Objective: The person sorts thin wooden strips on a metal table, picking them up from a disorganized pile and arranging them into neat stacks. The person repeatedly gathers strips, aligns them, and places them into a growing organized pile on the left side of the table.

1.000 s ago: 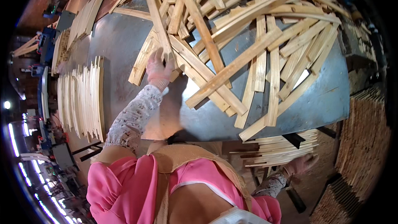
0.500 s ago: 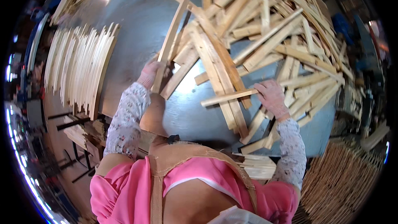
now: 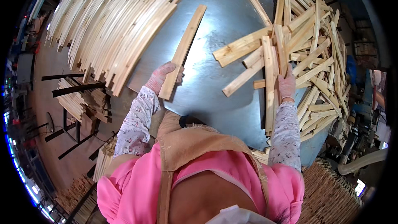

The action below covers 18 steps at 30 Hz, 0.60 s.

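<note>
Pale wood fills this overhead view of a grey metal counter (image 3: 215, 29). A person in a pink top, tan apron straps and patterned sleeves leans over it, wearing knitted work gloves.

The left hand (image 3: 159, 76) is clenched around the near end of a long flat wooden slat (image 3: 184, 49). The slat runs away from the person, angled up and slightly to the right, above the bare middle of the counter. Its far end lies near a neat row of sorted slats (image 3: 116, 37), which are packed side by side along the left part of the counter and fan toward the upper left.

The right hand (image 3: 287, 85) rests palm down on a loose heap of slats (image 3: 306, 54) covering the right side of the counter. Its fingers press on one upright piece; whether they grip it cannot be told. The heap's pieces cross each other at many angles.

Below the counter's left edge, a short stack of wood (image 3: 76, 101) sits on a dark metal rack (image 3: 70, 89).
</note>
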Tool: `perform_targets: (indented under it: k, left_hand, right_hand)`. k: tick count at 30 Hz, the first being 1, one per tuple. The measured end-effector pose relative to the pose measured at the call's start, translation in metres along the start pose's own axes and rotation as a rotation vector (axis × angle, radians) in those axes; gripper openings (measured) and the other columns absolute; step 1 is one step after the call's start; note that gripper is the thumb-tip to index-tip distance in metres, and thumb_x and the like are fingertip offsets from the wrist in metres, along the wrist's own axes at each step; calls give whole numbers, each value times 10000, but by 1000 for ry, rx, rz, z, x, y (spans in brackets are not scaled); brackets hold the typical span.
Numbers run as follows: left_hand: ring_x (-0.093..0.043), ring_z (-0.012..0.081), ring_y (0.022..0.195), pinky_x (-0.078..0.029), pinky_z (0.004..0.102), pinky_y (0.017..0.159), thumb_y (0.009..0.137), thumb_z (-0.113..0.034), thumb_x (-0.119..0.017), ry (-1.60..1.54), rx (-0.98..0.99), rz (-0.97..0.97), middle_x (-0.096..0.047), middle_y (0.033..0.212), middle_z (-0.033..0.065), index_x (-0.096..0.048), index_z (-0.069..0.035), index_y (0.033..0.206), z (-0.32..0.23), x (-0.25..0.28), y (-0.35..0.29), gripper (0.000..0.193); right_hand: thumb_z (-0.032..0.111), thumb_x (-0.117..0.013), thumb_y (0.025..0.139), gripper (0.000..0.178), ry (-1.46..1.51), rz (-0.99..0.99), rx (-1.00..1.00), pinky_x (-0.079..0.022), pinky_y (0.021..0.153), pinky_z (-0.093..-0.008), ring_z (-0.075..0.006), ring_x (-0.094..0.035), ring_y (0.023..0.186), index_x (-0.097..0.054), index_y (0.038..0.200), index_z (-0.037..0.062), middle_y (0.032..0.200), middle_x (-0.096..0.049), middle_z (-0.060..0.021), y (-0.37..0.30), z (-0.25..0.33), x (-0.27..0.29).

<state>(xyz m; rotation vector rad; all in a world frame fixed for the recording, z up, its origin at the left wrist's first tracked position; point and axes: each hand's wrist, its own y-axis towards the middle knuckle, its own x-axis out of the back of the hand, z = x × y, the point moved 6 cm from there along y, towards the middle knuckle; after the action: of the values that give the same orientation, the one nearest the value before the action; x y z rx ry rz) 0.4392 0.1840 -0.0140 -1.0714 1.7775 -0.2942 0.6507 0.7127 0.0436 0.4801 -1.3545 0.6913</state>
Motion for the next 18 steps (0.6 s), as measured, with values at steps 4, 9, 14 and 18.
perform_targets:
  k: [4, 9, 14, 18]
  left_hand:
    - [-712, 226, 825, -641, 372, 711, 994, -322, -774, 180, 6, 96, -708, 1027, 130, -553, -33, 1425, -34, 50, -23, 564]
    - [-701, 195, 805, -620, 338, 754, 962, -413, -813, 222, -28, 181, -723, 1007, 114, -520, -25, 1533, -80, 53, -43, 751]
    - [-691, 179, 787, -596, 316, 726, 994, -425, -776, 290, -124, 118, -724, 992, 87, -551, -32, 1496, -128, 59, -54, 677]
    - [-702, 213, 853, -594, 365, 776, 1019, -419, -732, 430, -308, 73, -729, 988, 72, -634, -19, 1383, -145, 68, -47, 550]
  right_hand:
    - [343, -705, 966, 754, 242, 73, 43, -576, 919, -548, -478, -710, 1114, -434, 1640, 140, 1135, -745, -267, 8, 91, -2]
    - [209, -614, 1041, 282, 1011, 484, -176, -610, 935, -469, -382, -733, 1052, -676, 1248, 28, 1107, -763, -242, -20, 315, -118]
    - [146, -586, 1017, 256, 123, 373, 749, -616, 890, -482, -392, -741, 1057, -706, 1197, 10, 1087, -754, -244, -113, 538, -180]
    - [219, -556, 1051, 389, 446, 409, 800, -614, 851, -479, -429, -741, 975, -594, 1388, 28, 1020, -733, -227, -100, 546, -145]
